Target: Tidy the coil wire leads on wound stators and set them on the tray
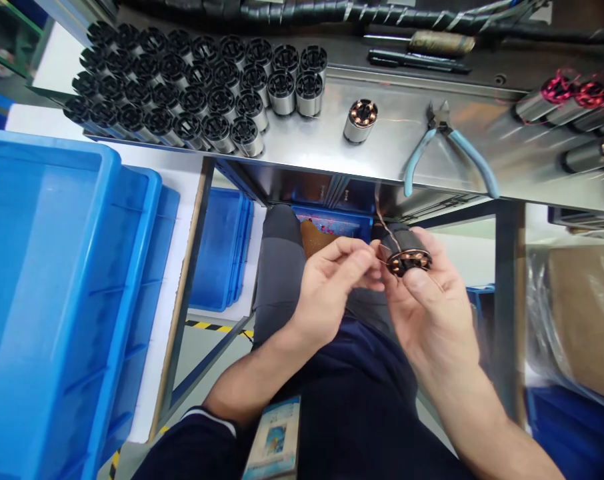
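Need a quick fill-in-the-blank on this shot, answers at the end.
1. The right hand holds a wound stator with ____ windings.
2. The thin wire pinched by the left hand runs to the part held in the ____ hand.
3. The side cutters on the steel bench top have ____ handles.
4. In the head view, rows of slotted cylindrical cores stand to the ____ of the side cutters.

Answers: copper; right; blue; left
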Motion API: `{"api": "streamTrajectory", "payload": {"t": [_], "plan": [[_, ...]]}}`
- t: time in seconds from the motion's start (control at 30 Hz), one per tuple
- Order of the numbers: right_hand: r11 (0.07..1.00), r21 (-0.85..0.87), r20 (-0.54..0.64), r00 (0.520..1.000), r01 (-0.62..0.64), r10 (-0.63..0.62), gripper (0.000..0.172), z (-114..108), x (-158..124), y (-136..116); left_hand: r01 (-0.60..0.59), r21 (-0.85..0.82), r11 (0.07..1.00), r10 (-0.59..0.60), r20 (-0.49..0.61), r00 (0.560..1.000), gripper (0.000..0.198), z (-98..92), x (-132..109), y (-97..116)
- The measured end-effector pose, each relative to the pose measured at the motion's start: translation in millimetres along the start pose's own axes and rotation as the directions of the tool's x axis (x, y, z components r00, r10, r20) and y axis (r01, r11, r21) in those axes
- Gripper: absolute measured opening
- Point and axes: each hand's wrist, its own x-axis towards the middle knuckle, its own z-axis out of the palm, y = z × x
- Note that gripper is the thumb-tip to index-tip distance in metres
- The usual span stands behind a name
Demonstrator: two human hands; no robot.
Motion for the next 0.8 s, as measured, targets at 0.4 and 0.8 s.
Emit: {"api": "streamTrajectory", "payload": {"t": [0.4,0.8], "plan": [[0.96,-0.268,0.118,0.992,0.079,-0.048,0.057,-6,-3,-22,-0.743,0.669,-0.007,0.608,0.593,0.529,0.062,-18.9,-2,40],[0.94,-0.342,0.149,0.988,0.017,0.037,0.02,-20,-7,-22,-0.753,0.628,0.196,0.722,0.428,0.544,0.045,-13.9,3,22]]}}
